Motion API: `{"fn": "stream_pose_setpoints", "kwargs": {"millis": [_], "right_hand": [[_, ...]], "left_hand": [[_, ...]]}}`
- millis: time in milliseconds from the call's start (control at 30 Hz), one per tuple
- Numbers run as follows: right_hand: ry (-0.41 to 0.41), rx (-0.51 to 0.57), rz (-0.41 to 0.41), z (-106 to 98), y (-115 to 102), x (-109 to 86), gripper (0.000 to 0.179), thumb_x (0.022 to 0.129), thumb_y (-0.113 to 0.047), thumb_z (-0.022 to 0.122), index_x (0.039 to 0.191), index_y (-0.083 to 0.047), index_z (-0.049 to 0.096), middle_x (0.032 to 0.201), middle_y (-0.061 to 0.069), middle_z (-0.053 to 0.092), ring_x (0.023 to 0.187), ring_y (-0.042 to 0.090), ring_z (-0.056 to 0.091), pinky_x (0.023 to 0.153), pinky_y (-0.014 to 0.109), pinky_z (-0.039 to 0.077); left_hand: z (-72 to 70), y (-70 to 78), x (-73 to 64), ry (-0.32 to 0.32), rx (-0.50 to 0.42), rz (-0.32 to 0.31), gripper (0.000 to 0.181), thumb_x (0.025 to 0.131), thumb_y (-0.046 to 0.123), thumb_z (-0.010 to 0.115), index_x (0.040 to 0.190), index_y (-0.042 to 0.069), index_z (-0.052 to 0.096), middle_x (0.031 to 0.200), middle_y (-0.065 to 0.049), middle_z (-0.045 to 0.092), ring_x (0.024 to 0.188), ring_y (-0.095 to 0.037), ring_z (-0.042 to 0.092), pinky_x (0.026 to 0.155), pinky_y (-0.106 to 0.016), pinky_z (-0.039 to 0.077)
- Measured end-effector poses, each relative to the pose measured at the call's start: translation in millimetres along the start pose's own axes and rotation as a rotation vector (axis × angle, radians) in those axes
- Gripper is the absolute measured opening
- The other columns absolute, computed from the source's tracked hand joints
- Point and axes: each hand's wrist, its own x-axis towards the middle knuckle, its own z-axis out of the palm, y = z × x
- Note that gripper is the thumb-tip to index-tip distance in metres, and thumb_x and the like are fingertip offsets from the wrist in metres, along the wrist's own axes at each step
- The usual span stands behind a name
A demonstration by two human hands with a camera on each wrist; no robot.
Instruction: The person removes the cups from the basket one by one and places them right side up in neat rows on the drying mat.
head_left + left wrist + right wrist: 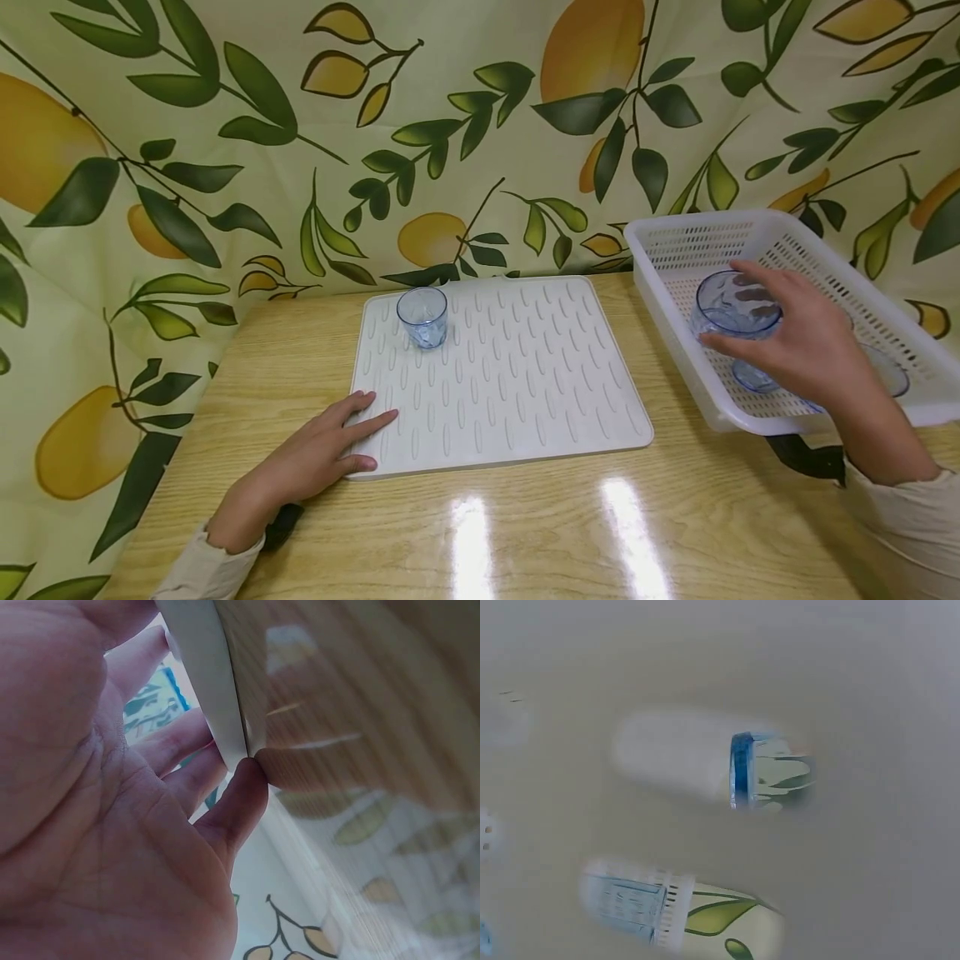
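My right hand (813, 333) grips a clear blue-tinted drinking glass (723, 317) between thumb and fingers, over the white basket. Its blue rim faces up. In the right wrist view a grey blur covers most of the picture, with only a glass rim (741, 771) showing. On the left, my left hand (311, 454) rests with spread fingers on the near left corner of a white ridged drying mat (517, 375). Seen from the left wrist, the thumb touches the mat's edge (214, 682). Another blue-tinted glass (423, 321) stands upright at the mat's far left.
At the right, the white plastic basket (671, 358) with slotted walls holds more glasses, such as one by its near side (753, 377); my hand partly hides them. A wooden table (540, 517) lies under everything. Behind hangs a lemon-patterned cloth (465, 150).
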Motion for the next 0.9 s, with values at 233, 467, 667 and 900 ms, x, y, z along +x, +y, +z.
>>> {"fn": "stream_pose_setpoints", "kwargs": {"millis": [233,467,667,900], "right_hand": [[0.065,0.018,0.012,2,-8,-4.2,0.099,0.071,-0.026,0.091,0.153,-0.011,0.038,0.139,0.032,0.044,0.119,0.051,0.041,0.085,0.066,0.036],[0.098,0.117,-0.024,11,-19,-8.3,0.096,0.070,-0.026,0.092,0.152,-0.019,0.042,0.135,0.025,0.049,0.114,0.043,0.043,0.077,0.037,0.033],[0.066,0.157,-0.033,17,-27,-13.2,0.097,0.071,-0.027,0.091,0.153,-0.023,0.040,0.140,0.021,0.047,0.118,0.041,0.044,0.083,0.044,0.034],[-0.013,0.169,-0.063,33,-40,-17.4,0.096,0.072,-0.035,0.090,0.153,-0.018,0.040,0.141,0.019,0.048,0.120,0.041,0.046,0.089,0.063,0.041]], "left_hand": [[-0.2,0.0,0.2,0.004,0.001,0.006,0.065,0.090,0.033,0.070,0.150,0.028,0.046,0.158,-0.018,0.036,0.145,-0.042,0.033,0.111,-0.060,0.037],[1.2,-0.8,0.9,0.014,0.008,0.024,0.065,0.090,0.034,0.070,0.150,0.027,0.046,0.157,-0.019,0.036,0.145,-0.042,0.035,0.110,-0.059,0.038],[0.7,-0.7,0.9,0.013,0.012,0.025,0.065,0.090,0.035,0.069,0.150,0.027,0.046,0.157,-0.019,0.037,0.144,-0.042,0.035,0.109,-0.060,0.038],[0.5,-0.1,1.3,0.010,0.015,0.021,0.065,0.090,0.034,0.069,0.150,0.027,0.046,0.157,-0.018,0.037,0.145,-0.042,0.035,0.110,-0.059,0.038]]}}
